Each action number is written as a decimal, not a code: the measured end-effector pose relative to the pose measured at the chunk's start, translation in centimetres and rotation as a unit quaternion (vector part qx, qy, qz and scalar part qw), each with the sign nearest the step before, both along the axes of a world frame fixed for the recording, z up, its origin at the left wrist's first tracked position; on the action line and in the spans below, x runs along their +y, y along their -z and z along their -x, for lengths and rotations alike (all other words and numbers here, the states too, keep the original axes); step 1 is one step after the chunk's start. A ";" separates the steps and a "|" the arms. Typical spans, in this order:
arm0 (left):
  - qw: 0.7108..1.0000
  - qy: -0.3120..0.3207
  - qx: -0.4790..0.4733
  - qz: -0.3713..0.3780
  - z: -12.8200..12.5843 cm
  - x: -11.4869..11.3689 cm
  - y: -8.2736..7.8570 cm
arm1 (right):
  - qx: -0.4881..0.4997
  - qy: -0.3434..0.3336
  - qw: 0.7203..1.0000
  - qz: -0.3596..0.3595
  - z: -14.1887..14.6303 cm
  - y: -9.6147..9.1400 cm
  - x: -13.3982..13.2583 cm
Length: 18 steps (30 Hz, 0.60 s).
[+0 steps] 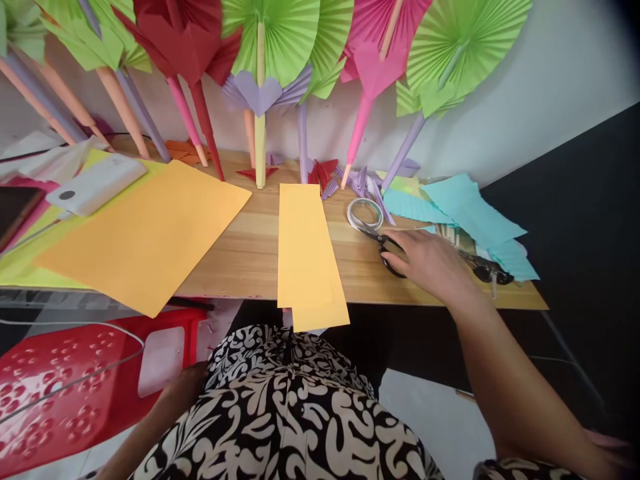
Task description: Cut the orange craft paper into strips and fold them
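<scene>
My right hand [431, 264] rests on the wooden table [250, 253] with its fingers on the black handles of a pair of scissors [380, 241]. The blades point toward a roll of clear tape [364, 213]. Whether the fingers grip the handles is unclear. A folded strip of yellow-orange paper [307, 257] lies in the middle and hangs over the front edge. A large yellow-orange sheet [145, 233] lies to its left. My left hand [183, 390] is down by my lap beside a red stool; its fingers are hidden.
Pleated paper fans on rolled paper sticks [260, 100] lean against the wall at the back. Turquoise paper scraps [470, 213] lie at the right. A white power bank [95, 183] sits at the left on light-green paper. A red plastic stool [75, 387] stands below.
</scene>
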<state>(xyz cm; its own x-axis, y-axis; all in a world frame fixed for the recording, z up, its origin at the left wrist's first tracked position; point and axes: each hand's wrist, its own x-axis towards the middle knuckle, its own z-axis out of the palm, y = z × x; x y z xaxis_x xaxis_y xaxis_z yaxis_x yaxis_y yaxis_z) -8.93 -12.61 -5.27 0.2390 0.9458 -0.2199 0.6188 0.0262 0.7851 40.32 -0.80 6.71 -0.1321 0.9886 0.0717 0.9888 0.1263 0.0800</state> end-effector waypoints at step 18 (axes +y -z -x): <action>0.863 0.231 -0.368 0.258 -15.8 11.0 1.6 | 0.201 -0.085 0.974 0.056 12.5 4.9 -3.6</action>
<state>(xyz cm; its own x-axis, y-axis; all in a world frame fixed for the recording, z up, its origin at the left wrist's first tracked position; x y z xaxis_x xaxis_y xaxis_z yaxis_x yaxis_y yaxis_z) 6.86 -1.64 -6.87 0.8187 0.5338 -0.2115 -0.0036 0.3732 0.9277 27.83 -4.37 1.79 -0.2781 0.9596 0.0438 0.9013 0.2764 -0.3336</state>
